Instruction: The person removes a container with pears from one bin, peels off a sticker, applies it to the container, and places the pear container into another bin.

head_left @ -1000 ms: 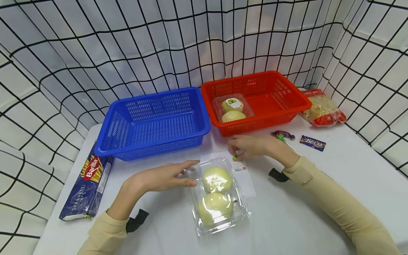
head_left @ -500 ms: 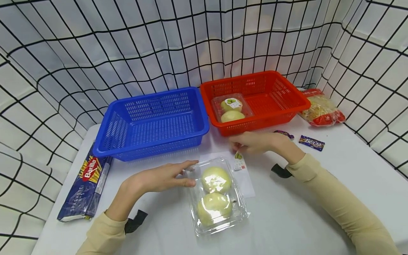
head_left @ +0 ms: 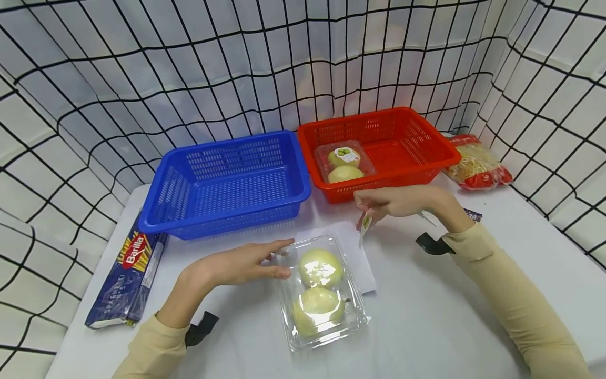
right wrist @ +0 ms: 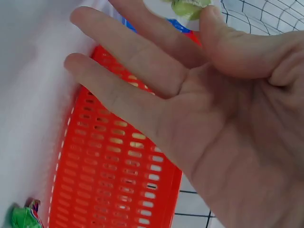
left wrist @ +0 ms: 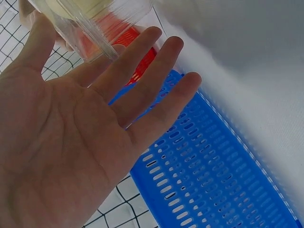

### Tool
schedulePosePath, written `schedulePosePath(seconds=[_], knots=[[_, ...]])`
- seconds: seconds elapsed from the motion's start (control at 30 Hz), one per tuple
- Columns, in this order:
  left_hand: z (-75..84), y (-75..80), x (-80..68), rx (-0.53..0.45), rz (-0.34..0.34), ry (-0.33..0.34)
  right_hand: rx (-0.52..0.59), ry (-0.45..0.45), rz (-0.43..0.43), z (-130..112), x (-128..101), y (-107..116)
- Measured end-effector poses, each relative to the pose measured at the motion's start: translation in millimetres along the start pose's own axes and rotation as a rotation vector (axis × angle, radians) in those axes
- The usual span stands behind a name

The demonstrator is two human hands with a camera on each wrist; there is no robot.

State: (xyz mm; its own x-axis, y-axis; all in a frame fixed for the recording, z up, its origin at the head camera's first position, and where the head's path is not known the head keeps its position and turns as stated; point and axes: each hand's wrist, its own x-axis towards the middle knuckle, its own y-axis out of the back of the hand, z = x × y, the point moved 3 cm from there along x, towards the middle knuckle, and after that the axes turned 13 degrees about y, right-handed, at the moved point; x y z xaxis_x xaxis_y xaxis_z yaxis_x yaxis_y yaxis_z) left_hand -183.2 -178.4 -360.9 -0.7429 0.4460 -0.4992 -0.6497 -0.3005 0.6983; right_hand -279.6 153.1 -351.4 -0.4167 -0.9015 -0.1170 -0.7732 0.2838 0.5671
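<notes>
In the head view a clear plastic fruit box (head_left: 326, 329) with two pale yellow-green round fruits lies on the white table. My left hand (head_left: 239, 266) rests at its upper left edge, thumb and fingers extended. The left wrist view shows that palm (left wrist: 71, 123) with fingers spread against the clear plastic. My right hand (head_left: 390, 202) pinches a small white sticker (head_left: 363, 227) with a green fruit picture, above the right side of a white paper sheet (head_left: 362, 268). In the right wrist view the sticker (right wrist: 185, 8) sits at the thumb tip; the other fingers are extended.
An empty-looking blue basket (head_left: 227, 221) stands behind the left hand. Beside it a red basket (head_left: 407, 176) holds another fruit box (head_left: 344, 160) with a label. Spaghetti packs (head_left: 125, 284) lie left, a pasta bag (head_left: 480, 163) right. Wrapped candies (head_left: 473, 215) lie behind the right wrist. Black netting surrounds the table.
My right hand has lifted the sticker off the paper sheet and moved right with it, towards the red basket's front. The left hand and the fruit box stay in place.
</notes>
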Motion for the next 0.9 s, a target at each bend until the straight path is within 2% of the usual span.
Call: schedulePosePath(seconds=[0.07,0.17,0.27,0.4,0.57,0.73,0.9], knots=[[-0.1,0.3,0.4,0.006,-0.001,0.0,0.025,-0.021,0.008,0,-6,3],[0.2,0.8,0.5,0.015,-0.001,0.008,-0.001,-0.031,0.036,-3,-11,7],[0.8,1.0,0.0,0.017,-0.002,0.018,-0.053,0.033,0.059,-19,-8,1],[2.1,1.2,-0.5,0.02,-0.003,0.018,-0.193,0.158,0.062,-59,6,-22],[3.2,2.4,-1.0,0.021,0.003,0.01,-0.383,0.242,0.077,-100,26,-62],[2.4,1.9,-1.2,0.002,0.006,-0.003,-0.56,0.281,0.078,-104,48,-93],[2.4,0.5,0.2,-0.009,0.014,-0.049,-0.691,0.288,0.118,-95,60,-104]])
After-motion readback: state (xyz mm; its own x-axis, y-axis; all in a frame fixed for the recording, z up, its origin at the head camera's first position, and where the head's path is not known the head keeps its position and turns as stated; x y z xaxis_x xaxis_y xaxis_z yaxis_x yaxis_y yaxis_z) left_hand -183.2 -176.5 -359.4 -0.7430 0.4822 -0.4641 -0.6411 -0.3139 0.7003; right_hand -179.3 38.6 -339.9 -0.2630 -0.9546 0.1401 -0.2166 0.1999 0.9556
